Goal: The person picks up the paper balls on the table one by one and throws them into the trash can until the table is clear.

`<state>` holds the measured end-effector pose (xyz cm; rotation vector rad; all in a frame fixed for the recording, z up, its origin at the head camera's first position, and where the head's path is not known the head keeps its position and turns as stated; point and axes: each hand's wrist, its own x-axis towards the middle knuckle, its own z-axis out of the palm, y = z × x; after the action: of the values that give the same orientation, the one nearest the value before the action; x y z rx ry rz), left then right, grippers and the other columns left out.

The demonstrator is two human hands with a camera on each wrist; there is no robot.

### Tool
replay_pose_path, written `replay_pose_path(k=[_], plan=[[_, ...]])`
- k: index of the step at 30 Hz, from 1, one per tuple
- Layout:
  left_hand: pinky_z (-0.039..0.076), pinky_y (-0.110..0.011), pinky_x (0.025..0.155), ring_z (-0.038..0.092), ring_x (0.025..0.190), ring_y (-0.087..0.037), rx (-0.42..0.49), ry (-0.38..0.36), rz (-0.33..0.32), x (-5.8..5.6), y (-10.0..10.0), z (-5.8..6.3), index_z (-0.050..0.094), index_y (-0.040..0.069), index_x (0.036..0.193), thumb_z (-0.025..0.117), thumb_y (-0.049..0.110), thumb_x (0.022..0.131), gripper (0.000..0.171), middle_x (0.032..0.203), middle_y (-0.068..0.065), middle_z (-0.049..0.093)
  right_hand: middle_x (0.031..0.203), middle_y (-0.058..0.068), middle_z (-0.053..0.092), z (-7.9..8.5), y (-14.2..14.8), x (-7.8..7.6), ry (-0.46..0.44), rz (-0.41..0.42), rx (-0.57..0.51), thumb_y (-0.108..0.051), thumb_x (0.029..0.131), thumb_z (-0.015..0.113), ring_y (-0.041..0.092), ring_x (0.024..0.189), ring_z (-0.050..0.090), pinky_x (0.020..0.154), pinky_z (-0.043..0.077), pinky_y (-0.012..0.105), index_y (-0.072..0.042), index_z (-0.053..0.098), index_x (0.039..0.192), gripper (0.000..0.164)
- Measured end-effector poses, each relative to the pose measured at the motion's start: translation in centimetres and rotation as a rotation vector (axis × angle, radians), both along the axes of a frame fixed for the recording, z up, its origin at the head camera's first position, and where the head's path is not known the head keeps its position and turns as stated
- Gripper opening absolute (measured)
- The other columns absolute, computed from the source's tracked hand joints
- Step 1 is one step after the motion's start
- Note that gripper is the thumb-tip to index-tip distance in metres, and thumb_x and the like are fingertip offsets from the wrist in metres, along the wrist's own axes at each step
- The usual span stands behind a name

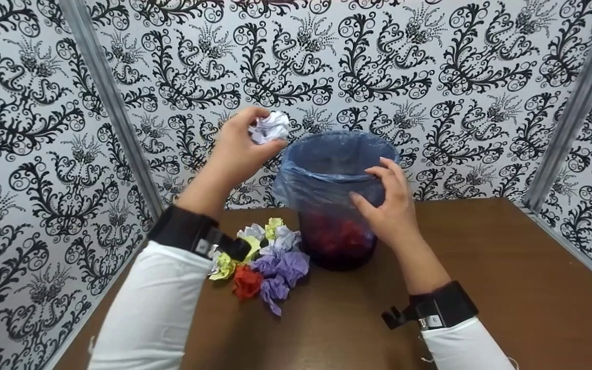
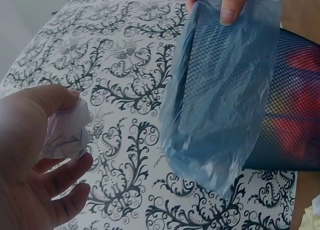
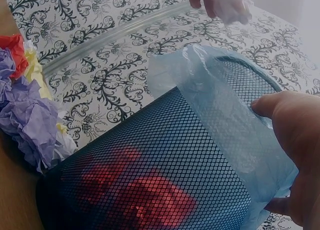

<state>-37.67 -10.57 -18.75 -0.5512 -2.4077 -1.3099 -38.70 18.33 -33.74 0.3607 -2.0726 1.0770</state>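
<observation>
A crumpled white paper ball (image 1: 270, 127) is pinched between the thumb and fingers of my left hand (image 1: 242, 144), raised just left of the bin's rim. The left wrist view shows the paper ball (image 2: 69, 130) up close. My right hand (image 1: 391, 205) grips the upper right side of a dark mesh wastebasket (image 1: 337, 252) over its blue plastic liner (image 1: 321, 187). In the right wrist view, the right thumb (image 3: 270, 105) lies at the rim. Red crumpled paper (image 3: 155, 197) shows through the mesh near the bottom.
Left of the wastebasket, a pile of crumpled paper balls lies on the brown table (image 1: 481, 267): several purple (image 1: 291, 264), yellow (image 1: 223, 267) and white ones, plus a red one (image 1: 247, 282). Patterned black-and-white panels (image 1: 285, 61) stand behind and at both sides.
</observation>
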Motion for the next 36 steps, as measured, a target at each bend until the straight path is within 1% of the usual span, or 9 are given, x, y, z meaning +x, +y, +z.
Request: replay_pose_path(k=[5, 7, 12, 18, 21, 26, 32, 36], plan=[[0.063, -0.031, 0.076, 0.070, 0.092, -0.023, 0.039, -0.013, -0.031, -1.1, 1.8, -0.1, 0.055, 0.015, 0.134, 0.081, 0.020, 0.088, 0.053, 0.124, -0.007, 0.060, 0.158, 0.005, 0.043, -0.1, 0.0, 0.0, -0.016, -0.005, 0.005, -0.029, 0.081, 0.087, 0.033, 0.150, 0.036, 0.121, 0.029, 0.058, -0.018, 0.063, 0.129, 0.055], [0.062, -0.031, 0.075, 0.070, 0.092, -0.023, 0.046, -0.014, -0.032, -1.5, 2.6, -0.1, 0.054, 0.015, 0.134, 0.081, 0.020, 0.088, 0.054, 0.125, -0.008, 0.061, 0.158, 0.006, 0.043, -0.1, 0.0, 0.1, -0.018, -0.004, 0.003, -0.029, 0.081, 0.087, 0.033, 0.149, 0.036, 0.121, 0.030, 0.058, -0.017, 0.063, 0.129, 0.055], [0.060, -0.026, 0.074, 0.067, 0.094, -0.019, 0.006, -0.003, 0.006, -2.7, 4.5, -0.2, 0.054, 0.017, 0.138, 0.081, 0.023, 0.089, 0.056, 0.130, -0.005, 0.060, 0.158, 0.007, 0.043, -0.1, 0.1, 0.2, -0.022, -0.005, 0.003, -0.029, 0.081, 0.087, 0.033, 0.150, 0.036, 0.121, 0.030, 0.060, -0.016, 0.063, 0.130, 0.056], [0.059, -0.025, 0.081, 0.065, 0.102, -0.018, -0.040, -0.017, -0.006, -4.2, 6.3, -1.0, 0.055, 0.018, 0.138, 0.081, 0.021, 0.088, 0.056, 0.134, -0.006, 0.059, 0.158, 0.007, 0.043, -0.2, 0.0, 0.1, -0.014, -0.002, 0.004, -0.029, 0.081, 0.087, 0.033, 0.150, 0.035, 0.121, 0.030, 0.059, -0.016, 0.063, 0.129, 0.056], [0.059, -0.026, 0.083, 0.066, 0.103, -0.017, -0.058, -0.022, -0.009, -4.9, 6.7, -1.7, 0.057, 0.017, 0.136, 0.083, 0.020, 0.086, 0.056, 0.131, -0.007, 0.061, 0.157, 0.007, 0.044, -0.2, -0.1, 0.0, 0.006, 0.001, 0.005, -0.028, 0.080, 0.086, 0.033, 0.149, 0.037, 0.120, 0.031, 0.057, -0.016, 0.063, 0.129, 0.055], [0.059, -0.026, 0.081, 0.067, 0.098, -0.017, -0.074, -0.018, 0.020, -5.8, 6.8, -3.0, 0.058, 0.016, 0.134, 0.087, 0.022, 0.082, 0.059, 0.121, -0.007, 0.065, 0.156, 0.008, 0.045, -0.1, -0.2, -0.1, 0.012, 0.000, 0.014, -0.029, 0.079, 0.087, 0.032, 0.148, 0.038, 0.120, 0.030, 0.056, -0.016, 0.064, 0.128, 0.055], [0.058, -0.025, 0.079, 0.067, 0.095, -0.017, -0.061, -0.035, 0.058, -6.5, 7.4, -4.3, 0.061, 0.014, 0.125, 0.090, 0.023, 0.078, 0.056, 0.113, -0.005, 0.067, 0.157, 0.005, 0.044, 0.1, -0.1, 0.1, -0.010, -0.014, 0.024, -0.032, 0.080, 0.086, 0.032, 0.149, 0.037, 0.120, 0.030, 0.057, -0.019, 0.063, 0.128, 0.055], [0.059, -0.026, 0.077, 0.067, 0.094, -0.019, -0.051, -0.074, 0.070, -6.5, 7.8, -4.5, 0.061, 0.015, 0.125, 0.090, 0.021, 0.077, 0.057, 0.112, -0.005, 0.066, 0.158, 0.005, 0.043, 0.2, 0.1, 0.1, -0.021, -0.018, 0.029, -0.033, 0.081, 0.086, 0.033, 0.149, 0.036, 0.121, 0.029, 0.058, -0.017, 0.062, 0.129, 0.056]])
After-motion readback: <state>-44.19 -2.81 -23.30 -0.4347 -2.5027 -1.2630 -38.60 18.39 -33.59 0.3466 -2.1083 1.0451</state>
